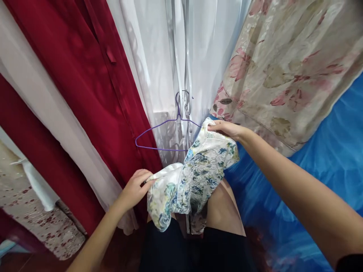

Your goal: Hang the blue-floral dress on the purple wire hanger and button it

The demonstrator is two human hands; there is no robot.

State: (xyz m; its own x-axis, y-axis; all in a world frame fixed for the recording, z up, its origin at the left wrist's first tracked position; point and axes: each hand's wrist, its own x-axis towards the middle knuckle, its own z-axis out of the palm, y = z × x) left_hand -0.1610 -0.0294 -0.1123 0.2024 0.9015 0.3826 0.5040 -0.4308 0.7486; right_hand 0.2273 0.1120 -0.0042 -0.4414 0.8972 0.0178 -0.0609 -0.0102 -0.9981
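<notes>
A purple wire hanger (159,148) hangs by its hook in front of white cloth. Its right shoulder runs behind or into a short floral garment (204,166) in white, blue and yellow-green; which of the two I cannot tell. My right hand (227,128) pinches the garment's upper right shoulder, close to the hanger's right arm. Lower on the left, my left hand (137,189) grips the garment's other shoulder, below the hanger's left corner and apart from it. The garment sags between both hands, its front opening toward the middle.
Red drapes (85,75) hang on the left beside pale cloth. Behind the hanger are white fabric (153,68) and grey-white straps (187,68). A floral beige cloth (283,75) hangs at right over blue fabric (320,162). My legs in black shorts (170,249) are below.
</notes>
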